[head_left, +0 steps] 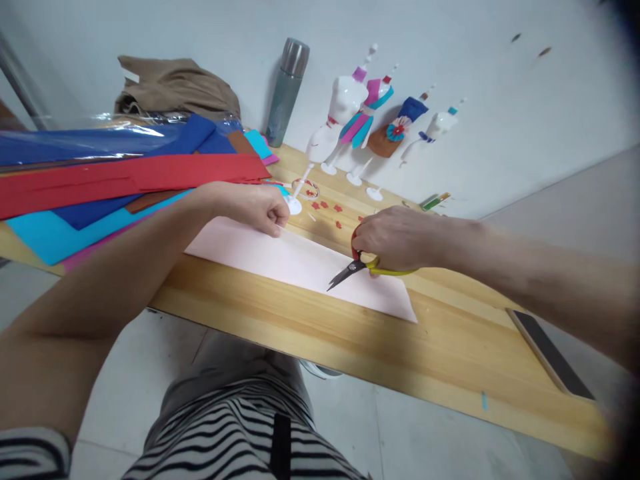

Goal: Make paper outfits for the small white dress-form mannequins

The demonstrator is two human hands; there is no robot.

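Observation:
A long pale pink sheet [300,265] lies across the wooden table in front of me; whether it is paper or thin foam I cannot tell. My left hand [263,210] is closed at its far edge, fingers curled, with the thumb side against the sheet. My right hand [395,237] grips a pair of scissors [354,267] with red and yellow handles over the sheet's right part. The dark blades are slightly parted and point toward the near edge. Between the hands, small red cut-out pieces [324,205] are scattered behind the sheet.
Several white mannequin stands [345,100], some dressed in coloured pieces, line the wall. A grey thermos [287,93] stands left of them. Red sheets [135,175] and blue ones pile up at left, near brown cloth [185,87]. A phone-like dark slab [550,353] lies at right.

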